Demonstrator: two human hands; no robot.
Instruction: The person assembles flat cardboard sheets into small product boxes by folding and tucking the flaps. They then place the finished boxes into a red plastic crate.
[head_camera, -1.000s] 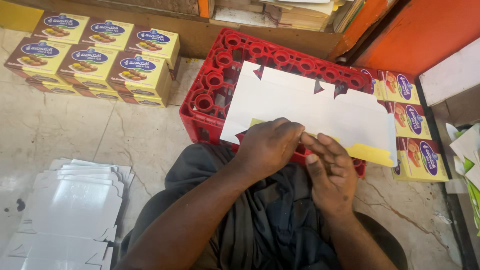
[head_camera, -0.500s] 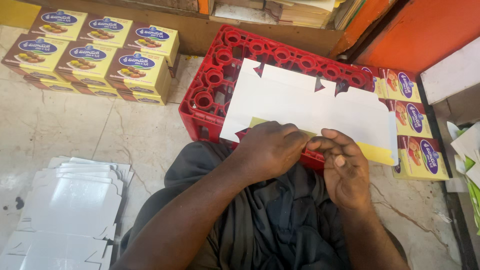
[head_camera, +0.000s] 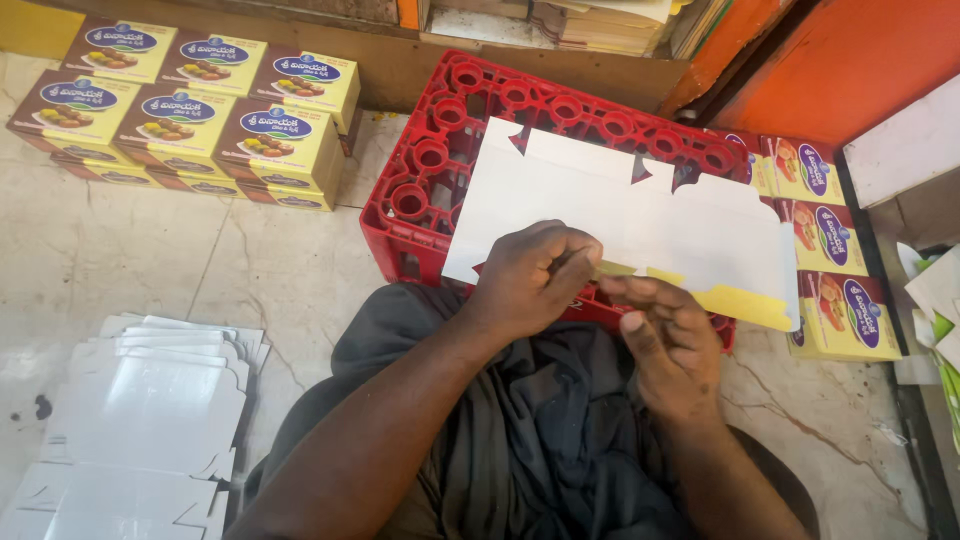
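A flat white cardboard box blank (head_camera: 600, 205) with a yellow printed edge lies across an upturned red plastic crate (head_camera: 440, 160). My left hand (head_camera: 530, 280) is closed over the blank's near edge, fingers curled on a flap. My right hand (head_camera: 670, 340) pinches the same edge just to the right, at the yellow strip. My lap in dark cloth (head_camera: 540, 440) is right below the hands.
Folded yellow and purple boxes are stacked at the far left (head_camera: 180, 120), and more lie at the right of the crate (head_camera: 830, 250). A pile of flat white blanks (head_camera: 140, 420) sits on the stone floor at my left. An orange panel (head_camera: 850, 60) stands at the back right.
My right hand has slid down and to the right along the blank's near edge. My left hand has kept its hold on the flap, and the blank has shifted a little.
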